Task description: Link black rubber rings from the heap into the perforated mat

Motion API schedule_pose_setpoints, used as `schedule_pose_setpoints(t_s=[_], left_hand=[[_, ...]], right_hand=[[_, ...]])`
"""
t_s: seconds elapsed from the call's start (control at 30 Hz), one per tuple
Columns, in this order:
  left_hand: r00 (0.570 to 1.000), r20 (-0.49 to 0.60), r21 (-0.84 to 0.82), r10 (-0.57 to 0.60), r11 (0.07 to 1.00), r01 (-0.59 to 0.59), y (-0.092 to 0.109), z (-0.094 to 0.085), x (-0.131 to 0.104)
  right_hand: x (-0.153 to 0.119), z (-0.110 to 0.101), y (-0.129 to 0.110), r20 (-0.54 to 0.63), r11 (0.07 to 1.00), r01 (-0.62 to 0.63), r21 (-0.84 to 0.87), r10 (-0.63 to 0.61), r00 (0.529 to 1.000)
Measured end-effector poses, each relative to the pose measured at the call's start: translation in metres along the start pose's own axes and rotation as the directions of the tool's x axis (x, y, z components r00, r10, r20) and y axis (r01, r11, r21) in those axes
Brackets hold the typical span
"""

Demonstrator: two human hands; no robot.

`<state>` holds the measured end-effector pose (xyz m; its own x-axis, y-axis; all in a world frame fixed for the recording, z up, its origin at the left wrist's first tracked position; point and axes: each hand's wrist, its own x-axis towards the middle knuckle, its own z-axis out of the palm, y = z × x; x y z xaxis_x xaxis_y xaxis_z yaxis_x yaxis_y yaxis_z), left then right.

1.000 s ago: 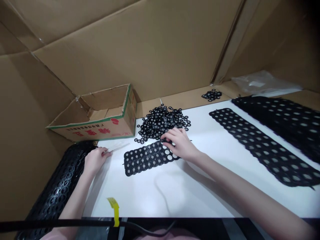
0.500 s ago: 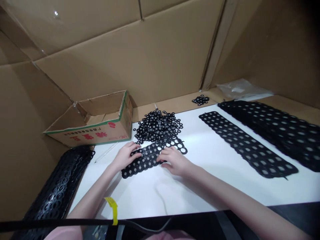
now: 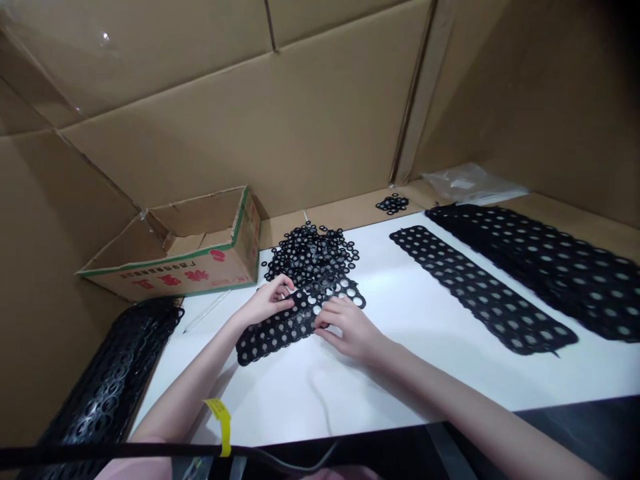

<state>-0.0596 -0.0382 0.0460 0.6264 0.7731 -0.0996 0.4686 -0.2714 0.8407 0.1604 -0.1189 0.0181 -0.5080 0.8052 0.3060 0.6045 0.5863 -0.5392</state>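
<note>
A black strip with rows of round holes (image 3: 270, 337) lies at a slant on the white table. Pale discs show in most of its left part, while several holes near its right end look open. Over its upper edge, beside a heap of small black rings with pale centres (image 3: 313, 252), is my left hand (image 3: 270, 301). Its fingers are bent, with a gap between thumb and fingers, and nothing shows in it. My right hand (image 3: 347, 325) rests at the strip's lower right edge. Its thumb and fingertips are drawn together; whatever they may hold is too small to make out.
Another filled strip (image 3: 475, 283) lies to the right, beside a stack of such strips (image 3: 550, 267). A small ring pile (image 3: 393, 203) and a plastic bag (image 3: 470, 181) are at the back. On the left stand a cardboard box (image 3: 170, 277) and a stack of black strips (image 3: 107, 380).
My left hand has lifted off the strip's left part and moved up and right toward the ring heap. My right hand stays by the strip's edge. The view has shifted slightly.
</note>
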Motion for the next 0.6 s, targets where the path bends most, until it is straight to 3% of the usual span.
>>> schedule_pose_setpoints(t_s=[0.13, 0.23, 0.43, 0.5, 0.6], left_hand=[[0.996, 0.052, -0.071, 0.069, 0.995, -0.066, 0.018, -0.008, -0.001], [0.994, -0.072, -0.122, 0.077, 0.989, -0.085, 0.031, -0.012, 0.001], [0.913, -0.366, -0.215, 0.179, 0.939, -0.27, 0.051, -0.006, 0.004], [0.892, -0.402, -0.2, 0.206, 0.931, -0.305, 0.053, 0.001, 0.005], [0.882, -0.41, -0.17, 0.232, 0.931, -0.324, 0.053, 0.009, 0.008]], right_hand=[[-0.002, -0.002, -0.008, -0.021, 0.978, 0.072, 0.194, -0.069, 0.997], [-0.002, -0.004, -0.012, 0.031, 0.957, 0.032, 0.289, -0.043, 0.999], [0.008, -0.012, 0.005, 0.029, 0.894, -0.277, 0.351, 0.285, 0.958], [0.015, -0.016, 0.01, -0.019, 0.855, -0.265, 0.447, 0.305, 0.952], [0.026, -0.02, 0.012, -0.022, 0.717, -0.18, 0.674, 0.262, 0.965]])
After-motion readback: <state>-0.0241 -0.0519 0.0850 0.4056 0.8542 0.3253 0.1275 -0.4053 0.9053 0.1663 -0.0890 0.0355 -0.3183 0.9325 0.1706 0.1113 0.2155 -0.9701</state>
